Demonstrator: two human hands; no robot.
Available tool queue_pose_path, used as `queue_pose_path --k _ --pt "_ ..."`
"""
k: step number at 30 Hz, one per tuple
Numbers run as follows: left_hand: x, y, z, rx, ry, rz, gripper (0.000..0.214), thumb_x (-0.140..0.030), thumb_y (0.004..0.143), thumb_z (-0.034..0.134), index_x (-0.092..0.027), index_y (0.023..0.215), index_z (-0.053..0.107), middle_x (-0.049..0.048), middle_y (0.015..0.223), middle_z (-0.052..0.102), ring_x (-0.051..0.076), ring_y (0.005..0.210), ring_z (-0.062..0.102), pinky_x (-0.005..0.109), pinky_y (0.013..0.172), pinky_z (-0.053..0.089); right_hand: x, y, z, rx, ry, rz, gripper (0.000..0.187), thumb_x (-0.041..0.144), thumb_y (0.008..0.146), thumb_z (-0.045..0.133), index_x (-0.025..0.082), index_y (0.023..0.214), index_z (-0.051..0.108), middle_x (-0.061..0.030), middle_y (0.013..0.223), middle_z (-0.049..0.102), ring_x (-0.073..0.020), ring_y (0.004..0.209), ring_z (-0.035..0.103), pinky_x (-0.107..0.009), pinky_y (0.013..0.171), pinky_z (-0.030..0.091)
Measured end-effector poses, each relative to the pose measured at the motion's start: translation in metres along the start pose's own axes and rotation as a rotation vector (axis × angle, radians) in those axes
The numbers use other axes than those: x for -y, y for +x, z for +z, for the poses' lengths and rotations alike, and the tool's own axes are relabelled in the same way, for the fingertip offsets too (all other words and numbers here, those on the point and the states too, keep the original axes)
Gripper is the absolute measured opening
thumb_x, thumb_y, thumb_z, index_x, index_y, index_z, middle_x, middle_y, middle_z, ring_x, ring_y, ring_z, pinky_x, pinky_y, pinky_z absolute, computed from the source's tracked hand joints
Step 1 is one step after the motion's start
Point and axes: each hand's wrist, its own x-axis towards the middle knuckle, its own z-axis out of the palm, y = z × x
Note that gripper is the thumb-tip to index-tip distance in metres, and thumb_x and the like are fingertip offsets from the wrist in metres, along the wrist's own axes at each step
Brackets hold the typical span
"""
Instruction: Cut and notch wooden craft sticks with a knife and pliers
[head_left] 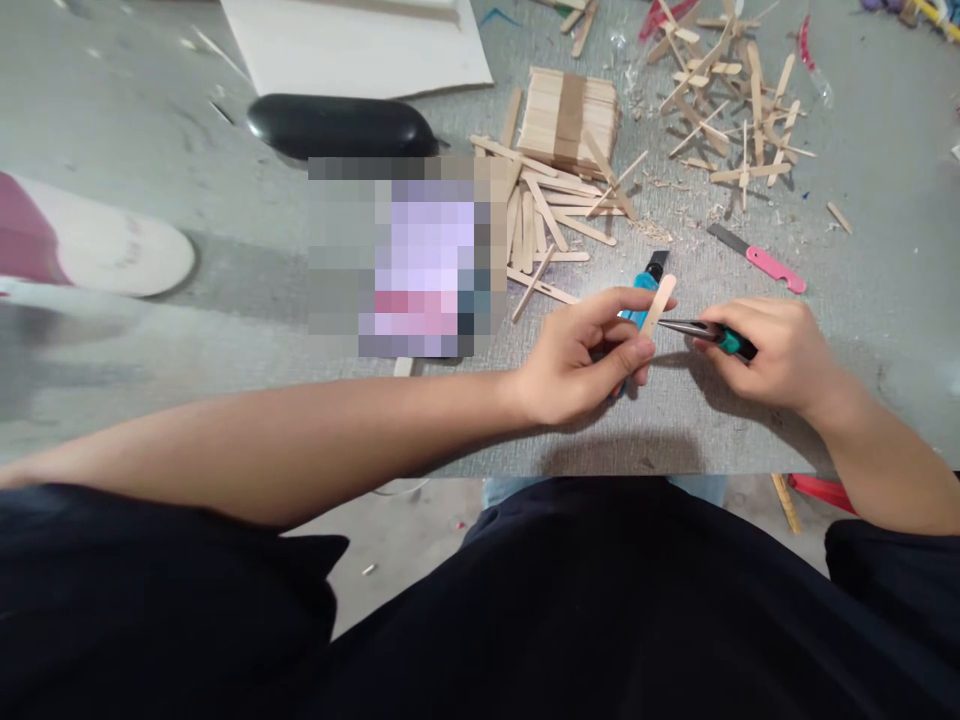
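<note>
Between its thumb and fingers, my left hand grips a wooden craft stick, held tilted above the table. My right hand is closed around pliers with dark and green handles. Their narrow metal jaws point left and meet the stick's side; whether they bite into it I cannot tell. Behind the stick, a blue utility knife with a dark blade end is partly covered by my left hand. A pink folding knife lies beyond my right hand.
A banded bundle of craft sticks stands among loose sticks. Crossed stick pieces lie at the far right. Left are a black case, a blurred-out screen and a pink-and-white bottle. White board lies behind.
</note>
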Motion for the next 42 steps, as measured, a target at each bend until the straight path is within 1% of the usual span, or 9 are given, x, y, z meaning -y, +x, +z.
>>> queue_pose_path --k 5,10,14,17,21,26,31,37,42 --pt "-0.003 0.002 0.000 0.022 0.033 0.028 0.039 -0.043 0.118 0.076 -0.017 0.147 0.071 -0.0015 0.073 0.078 0.012 0.053 0.070 0.021 0.052 0.057 -0.001 0.000 0.001 0.018 0.026 -0.006 0.013 0.030 0.107 0.069 0.025 0.111 0.080 -0.0044 0.094 0.087 -0.0238 0.080 0.079 -0.039 0.075 0.054" --pt "-0.001 0.004 0.001 0.014 0.039 0.050 0.036 -0.043 0.118 0.077 -0.018 0.143 0.071 -0.0020 0.073 0.078 0.011 0.055 0.072 0.021 0.056 0.060 -0.003 0.001 0.001 0.040 0.032 -0.007 0.015 0.032 0.109 0.069 0.023 0.112 0.080 -0.0052 0.097 0.088 -0.0246 0.083 0.081 -0.039 0.076 0.055" --pt "0.001 0.004 0.002 0.018 0.012 0.032 0.039 -0.049 0.117 0.077 -0.019 0.142 0.071 -0.0015 0.075 0.078 0.012 0.058 0.075 0.021 0.057 0.061 -0.005 0.000 0.002 0.060 0.050 0.000 0.017 0.033 0.108 0.067 0.024 0.114 0.080 -0.0064 0.101 0.090 -0.0253 0.086 0.082 -0.040 0.078 0.056" --pt "0.001 0.004 0.003 0.009 0.011 0.012 0.042 -0.052 0.115 0.079 -0.019 0.141 0.071 -0.0015 0.075 0.077 0.014 0.059 0.077 0.022 0.058 0.063 -0.004 0.000 0.003 0.063 0.051 0.018 0.017 0.035 0.107 0.066 0.025 0.112 0.080 -0.0066 0.098 0.089 -0.0254 0.084 0.080 -0.041 0.078 0.056" --pt "0.000 0.004 0.004 -0.018 0.048 -0.004 0.039 -0.045 0.113 0.082 -0.018 0.139 0.073 -0.0020 0.072 0.076 0.014 0.058 0.076 0.024 0.059 0.064 -0.002 0.001 0.001 0.071 0.032 0.027 0.017 0.035 0.106 0.067 0.026 0.111 0.080 -0.0061 0.093 0.086 -0.0251 0.082 0.077 -0.040 0.078 0.055" --pt "0.002 0.005 0.006 -0.057 0.120 0.021 0.034 -0.034 0.112 0.079 -0.016 0.142 0.075 -0.0027 0.069 0.075 0.013 0.054 0.072 0.022 0.055 0.059 0.002 0.002 0.000 0.072 0.026 0.053 0.015 0.033 0.106 0.067 0.025 0.106 0.080 -0.0050 0.088 0.082 -0.0226 0.074 0.071 -0.038 0.074 0.052" --pt "0.005 0.006 0.006 -0.078 0.147 0.028 0.038 -0.027 0.110 0.078 -0.013 0.145 0.077 -0.0029 0.067 0.074 0.013 0.053 0.071 0.021 0.052 0.057 0.002 0.002 0.000 0.051 0.019 0.035 0.013 0.031 0.106 0.067 0.024 0.103 0.078 -0.0043 0.085 0.080 -0.0213 0.072 0.069 -0.037 0.072 0.049" --pt "0.000 0.007 0.006 -0.060 0.169 -0.003 0.041 -0.029 0.109 0.079 -0.011 0.146 0.081 -0.0018 0.066 0.075 0.012 0.051 0.069 0.021 0.049 0.052 0.004 0.001 -0.002 0.103 0.042 0.119 0.014 0.034 0.105 0.069 0.025 0.099 0.078 -0.0039 0.083 0.080 -0.0212 0.069 0.067 -0.038 0.070 0.047" --pt "-0.003 0.007 0.006 -0.021 0.073 -0.031 0.038 -0.035 0.109 0.084 -0.015 0.141 0.077 -0.0025 0.067 0.075 0.012 0.051 0.070 0.021 0.050 0.055 0.011 -0.001 0.000 0.095 -0.019 0.176 0.016 0.036 0.104 0.070 0.026 0.096 0.079 -0.0034 0.081 0.082 -0.0221 0.067 0.070 -0.039 0.065 0.042"
